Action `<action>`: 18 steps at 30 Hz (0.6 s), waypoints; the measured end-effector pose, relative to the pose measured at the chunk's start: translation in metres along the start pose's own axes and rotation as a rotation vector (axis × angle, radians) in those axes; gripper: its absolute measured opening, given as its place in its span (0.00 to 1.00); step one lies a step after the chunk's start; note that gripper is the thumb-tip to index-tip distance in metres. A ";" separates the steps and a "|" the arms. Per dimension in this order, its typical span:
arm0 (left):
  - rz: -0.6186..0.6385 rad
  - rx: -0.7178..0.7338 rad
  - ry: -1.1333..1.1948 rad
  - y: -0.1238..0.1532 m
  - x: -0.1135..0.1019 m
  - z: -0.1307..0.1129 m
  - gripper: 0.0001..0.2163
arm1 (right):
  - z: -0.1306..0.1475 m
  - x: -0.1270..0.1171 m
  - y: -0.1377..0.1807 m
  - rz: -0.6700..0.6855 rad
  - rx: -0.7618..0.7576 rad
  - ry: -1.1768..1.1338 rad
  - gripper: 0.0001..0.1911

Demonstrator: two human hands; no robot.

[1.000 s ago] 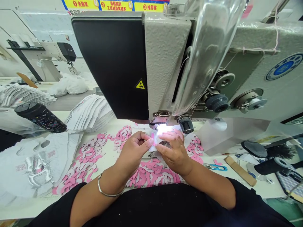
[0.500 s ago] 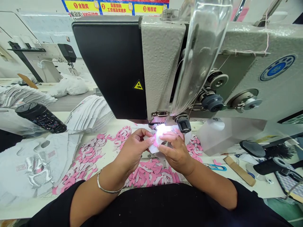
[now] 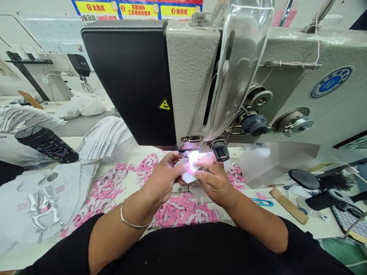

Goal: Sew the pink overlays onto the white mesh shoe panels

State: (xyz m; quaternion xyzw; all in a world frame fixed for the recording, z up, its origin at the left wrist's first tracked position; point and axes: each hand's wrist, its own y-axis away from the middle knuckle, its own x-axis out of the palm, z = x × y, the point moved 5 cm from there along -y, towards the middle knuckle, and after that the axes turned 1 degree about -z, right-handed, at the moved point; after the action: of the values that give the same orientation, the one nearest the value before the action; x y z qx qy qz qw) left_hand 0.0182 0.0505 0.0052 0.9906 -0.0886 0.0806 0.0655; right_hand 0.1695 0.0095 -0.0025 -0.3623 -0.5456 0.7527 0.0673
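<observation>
While the lamp lights the needle area of the sewing machine (image 3: 195, 76), both hands are at a small white mesh piece (image 3: 188, 178) directly beneath the machine head. A pink curved piece (image 3: 191, 168) lies on the mesh, between the two hands; part of it is washed out by glare.

Left hand (image 3: 164, 173): fingers closed in a pinch, thumb on top, gripping the left edge of the mesh. A silver bangle (image 3: 132, 223) circles the wrist. Right hand (image 3: 215, 181): fingers partly spread, tips at the right side of the mesh and pink piece; cannot tell whether they grip or only press.

On the table (image 3: 229, 223), nearest the person, a loose heap of pink pieces (image 3: 183, 210) lies below the hands. Further pink pieces are scattered to the left and right. Far left: layered white panels (image 3: 28, 194) with silver trim, and a tilted black bottle (image 3: 47, 143). Right: blue-handled snips (image 3: 262, 202) near a tan strip (image 3: 289, 206).
</observation>
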 end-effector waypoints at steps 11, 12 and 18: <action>0.065 -0.044 0.081 -0.015 -0.003 0.007 0.10 | -0.008 0.000 -0.009 0.073 0.037 -0.030 0.12; 0.067 -0.044 0.081 -0.015 -0.003 0.007 0.10 | -0.008 0.000 -0.009 0.072 0.039 -0.028 0.12; 0.052 -0.047 0.073 -0.015 -0.001 0.005 0.09 | -0.008 0.000 -0.008 0.083 0.048 -0.035 0.13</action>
State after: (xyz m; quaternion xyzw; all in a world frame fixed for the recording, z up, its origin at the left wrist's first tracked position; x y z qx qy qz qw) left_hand 0.0207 0.0645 -0.0018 0.9826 -0.1137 0.1165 0.0897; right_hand 0.1718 0.0191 0.0034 -0.3696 -0.5129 0.7740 0.0352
